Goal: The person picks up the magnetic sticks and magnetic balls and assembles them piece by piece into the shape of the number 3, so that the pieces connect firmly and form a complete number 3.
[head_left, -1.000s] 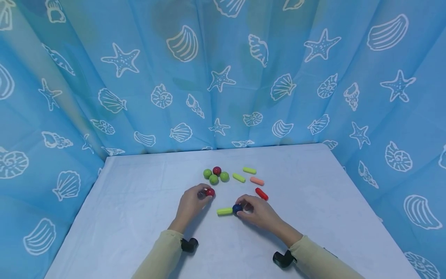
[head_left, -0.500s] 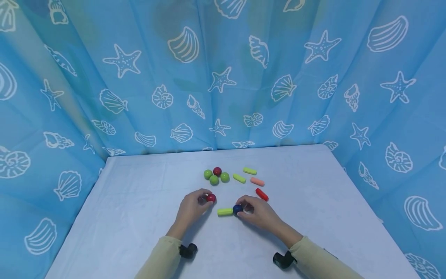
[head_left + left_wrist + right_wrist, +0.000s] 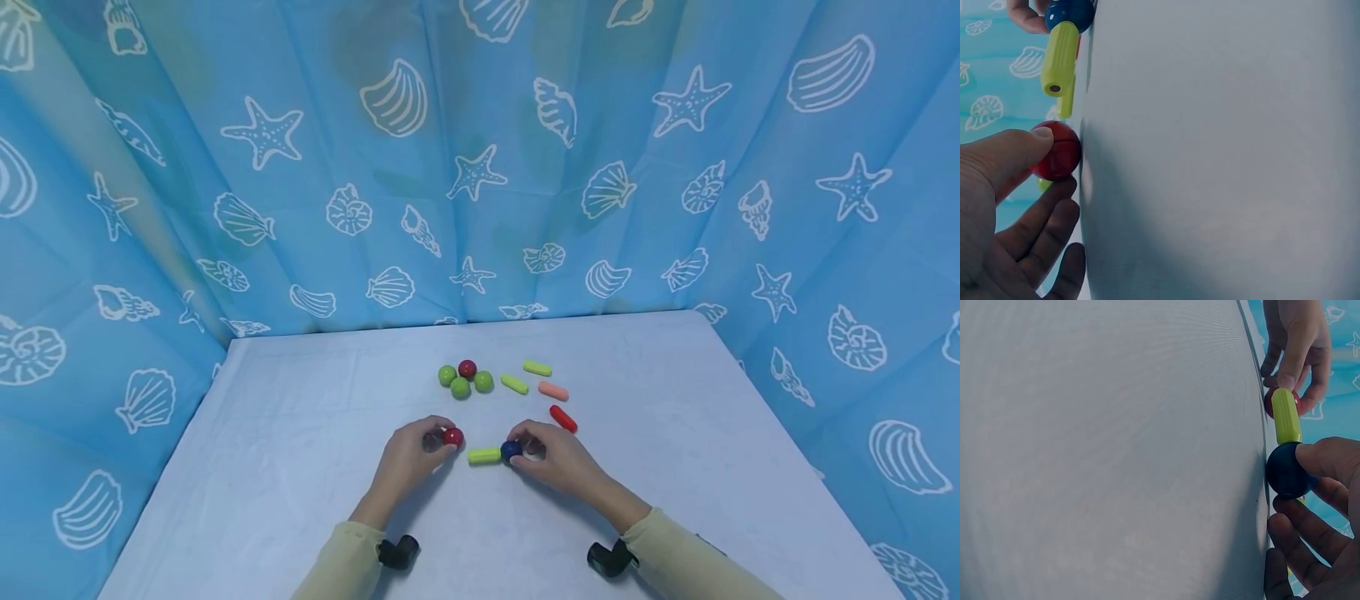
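Between thumb and fingers, my left hand (image 3: 408, 458) pinches a red ball (image 3: 453, 437), a seam showing round it in the left wrist view. My right hand (image 3: 558, 457) pinches a dark blue ball (image 3: 512, 451). A yellow-green ribbed rod (image 3: 483, 456) sticks out from the blue ball toward the left hand. At the rod's free end a small dark round spot (image 3: 1055, 89) shows in the left wrist view. In the head view a short gap separates the red ball from that end.
Beyond the hands lie several green balls (image 3: 460, 388) and a dark red ball (image 3: 467, 368). To their right are two yellow-green rods (image 3: 514, 383), a salmon rod (image 3: 553, 390) and a red rod (image 3: 563, 418). A blue shell-patterned curtain (image 3: 472, 225) surrounds the white table (image 3: 300, 400).
My left hand has drawn the red ball back toward me, level with the rod's end. The right hand, blue ball and rod have stayed in place.
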### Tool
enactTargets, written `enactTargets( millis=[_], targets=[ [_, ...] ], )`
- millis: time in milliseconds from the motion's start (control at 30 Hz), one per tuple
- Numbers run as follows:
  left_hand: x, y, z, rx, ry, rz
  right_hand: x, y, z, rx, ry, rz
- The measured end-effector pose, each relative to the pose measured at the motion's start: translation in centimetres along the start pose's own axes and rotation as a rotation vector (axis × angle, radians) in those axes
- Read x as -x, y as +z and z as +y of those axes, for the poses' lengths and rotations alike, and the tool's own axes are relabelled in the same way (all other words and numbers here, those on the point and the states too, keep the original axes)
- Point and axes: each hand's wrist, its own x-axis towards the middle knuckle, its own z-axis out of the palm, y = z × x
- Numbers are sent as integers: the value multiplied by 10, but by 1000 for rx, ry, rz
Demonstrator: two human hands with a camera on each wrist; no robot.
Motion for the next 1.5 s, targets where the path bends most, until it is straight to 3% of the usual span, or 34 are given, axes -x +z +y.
enactTargets(
  millis=[767,1500],
  targets=[
    [10,-6,2,5,60,-115,0,-1,-1,4,8,1],
    [13,-3,3,11,36,-108,1,0,1,6,-2,10]
  ],
)
